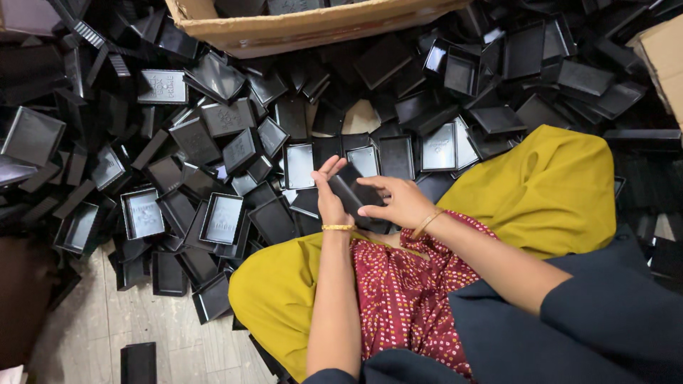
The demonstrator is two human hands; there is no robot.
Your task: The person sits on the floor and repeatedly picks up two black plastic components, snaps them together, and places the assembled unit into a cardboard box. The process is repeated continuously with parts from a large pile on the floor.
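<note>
Both hands meet just above the lap, sharing one black plastic tray (353, 190). The left hand (329, 199) grasps it from the 9 o'clock side, fingers raised along its edge and a gold bangle (338, 227) at the wrist. The right hand (400, 201) grasps the same tray from 3 o'clock, thumb and fingers curled over its near edge, with a thin gold bangle (427, 222) at that wrist. The tray is tilted between the palms, held clear of the heap.

At 6 o'clock from the hands lies a lap covered in red dotted cloth (405, 291), flanked by knees in mustard-yellow fabric (548, 188) at 3 o'clock and 7 o'clock. Dark blue sleeves (605, 313) cover the upper forearms toward 5 o'clock.

From 9 o'clock round to 2 o'clock spreads a large heap of black trays (213, 156), shallow rectangular shells lying at every angle, some open side up, some overturned, many overlapping. Several just beyond the fingertips at 12 o'clock lie open side up in a rough row.

At 12 o'clock, farther out, stands a brown cardboard box (299, 28) with black pieces inside. Another cardboard edge (665, 60) shows at 2 o'clock. Pale floor tiles (107, 320) show at 8 o'clock, where a single black tray (138, 363) lies apart from the heap.
</note>
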